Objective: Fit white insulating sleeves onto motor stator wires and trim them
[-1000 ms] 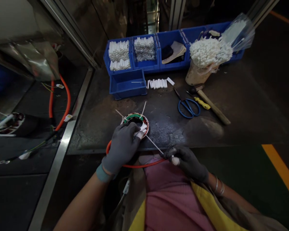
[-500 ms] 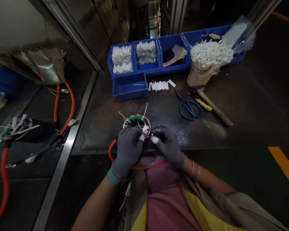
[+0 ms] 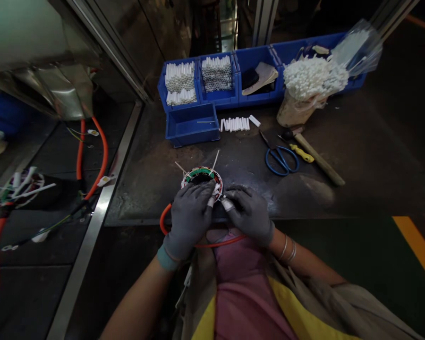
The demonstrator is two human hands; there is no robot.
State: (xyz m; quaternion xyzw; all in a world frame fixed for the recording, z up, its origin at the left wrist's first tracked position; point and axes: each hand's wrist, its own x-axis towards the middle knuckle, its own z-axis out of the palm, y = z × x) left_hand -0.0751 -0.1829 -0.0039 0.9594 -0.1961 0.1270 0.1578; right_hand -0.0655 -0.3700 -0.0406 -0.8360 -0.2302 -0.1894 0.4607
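A round motor stator (image 3: 199,173) with green and white rim and red-brown windings stands at the bench's front edge. Two thin white sticks (image 3: 216,159) poke up from its far rim. My left hand (image 3: 194,208), in a grey glove with a taped thumb, grips the stator's near left side, its fingers reaching over the opening. My right hand (image 3: 250,212), gloved alike, is closed by the near right rim, thumb against the fingers. Whatever lies in that pinch is too small to name. An orange cable (image 3: 165,219) loops from the stator below both hands.
Blue bins (image 3: 217,99) of white tubes line the back, with a small blue tray (image 3: 193,127) in front. Loose white tubes (image 3: 235,124), scissors (image 3: 281,160), a yellow-handled tool (image 3: 302,153), a hammer (image 3: 318,158) and a tub of white sticks (image 3: 295,111) lie rightward. Another stator (image 3: 23,189) sits left.
My left fingers have stretched farther over the stator's opening, covering white pieces that showed there before. My right hand stays at the near right rim. The view has shifted slightly.
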